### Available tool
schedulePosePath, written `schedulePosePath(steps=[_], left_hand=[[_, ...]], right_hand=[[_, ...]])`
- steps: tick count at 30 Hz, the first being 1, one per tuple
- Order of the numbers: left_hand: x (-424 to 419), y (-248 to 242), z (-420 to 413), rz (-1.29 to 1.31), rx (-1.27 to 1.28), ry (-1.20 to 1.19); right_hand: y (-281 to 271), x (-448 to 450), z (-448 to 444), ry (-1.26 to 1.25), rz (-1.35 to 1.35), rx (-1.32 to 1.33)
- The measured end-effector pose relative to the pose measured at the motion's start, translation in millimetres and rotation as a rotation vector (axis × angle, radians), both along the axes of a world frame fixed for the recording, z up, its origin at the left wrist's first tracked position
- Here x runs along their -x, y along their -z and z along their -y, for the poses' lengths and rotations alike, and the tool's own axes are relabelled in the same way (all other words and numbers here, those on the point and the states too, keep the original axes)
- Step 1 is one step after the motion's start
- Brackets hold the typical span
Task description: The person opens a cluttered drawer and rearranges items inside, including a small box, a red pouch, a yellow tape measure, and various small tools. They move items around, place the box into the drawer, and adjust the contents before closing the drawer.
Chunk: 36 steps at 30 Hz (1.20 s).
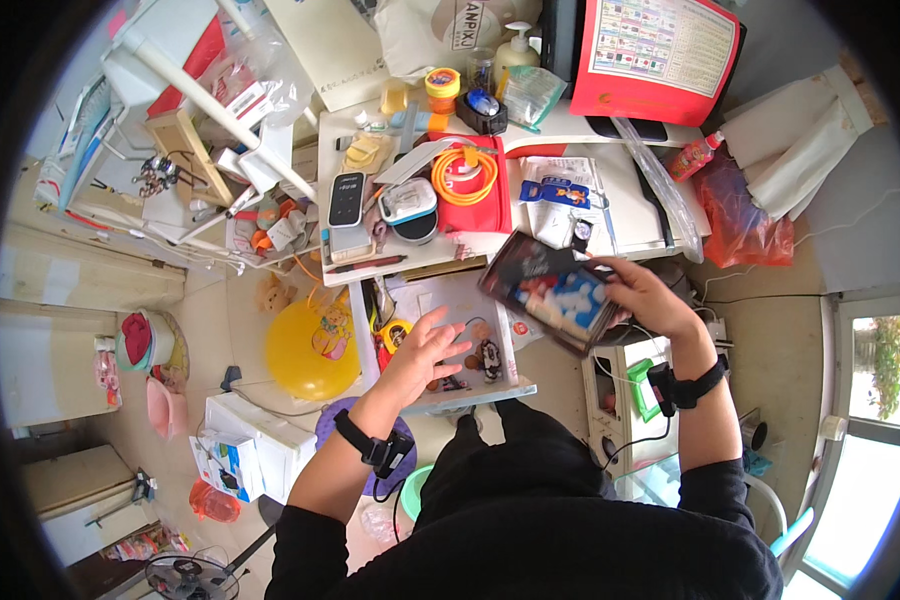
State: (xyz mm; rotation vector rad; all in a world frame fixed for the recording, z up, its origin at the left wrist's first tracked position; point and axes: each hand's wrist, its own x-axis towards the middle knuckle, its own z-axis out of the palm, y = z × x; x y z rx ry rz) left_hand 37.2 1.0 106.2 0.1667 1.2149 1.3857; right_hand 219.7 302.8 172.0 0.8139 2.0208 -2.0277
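Note:
My right hand (649,296) grips a dark, flat box or book (559,296) with a red, white and blue picture, slightly blurred. It is held over the right side of an open desk drawer (521,390). My left hand (424,352) is empty above the drawer, its fingers spread. Inside the drawer lie a yellow tape measure (396,334) and several small items, partly hidden by my left hand. On the white desk (435,259) above are a coiled orange cable (465,176) on a red folder (487,217), a white-framed device (347,200) and a dark red pen (367,264).
A monitor draped with a red calendar sheet (645,105) stands at the back right. A white rack (195,90) is on the left. A yellow balloon (311,352), a white box (262,439) and a fan (187,574) are on the floor at left. A white cabinet (630,405) stands at right.

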Motion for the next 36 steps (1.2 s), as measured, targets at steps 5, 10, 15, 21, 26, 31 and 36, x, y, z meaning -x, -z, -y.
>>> schedulePosePath(steps=[5,10,15,21,26,31,36], left_hand=[[3.1,20.9,31.0,0.299,-0.009,0.054],[-12.7,35.9,88.0,0.156,0.152,-0.091],[-10.3,40.7,126.4,0.147,0.183,-0.332],[12.8,48.3,86.0,-0.133,0.194,-0.479],[34.2,51.1,65.2,-0.001,0.169,-0.488],[40.6,58.2,70.5,-0.012,0.155,-0.505],[40.5,65.7,78.3,-0.015,0.16,-0.54]], right_hand=[[36.0,32.7,61.7,-0.344,0.132,0.129],[67.4,66.0,125.8,-0.459,0.061,0.166],[92.6,83.1,144.4,-0.219,0.007,0.324],[110.0,75.3,123.0,0.282,0.059,-0.287],[120.5,51.7,133.1,-0.084,0.05,-0.858],[154.4,71.4,176.9,-0.442,0.245,-0.955],[162.7,85.0,186.8,-0.52,0.458,-0.913]])
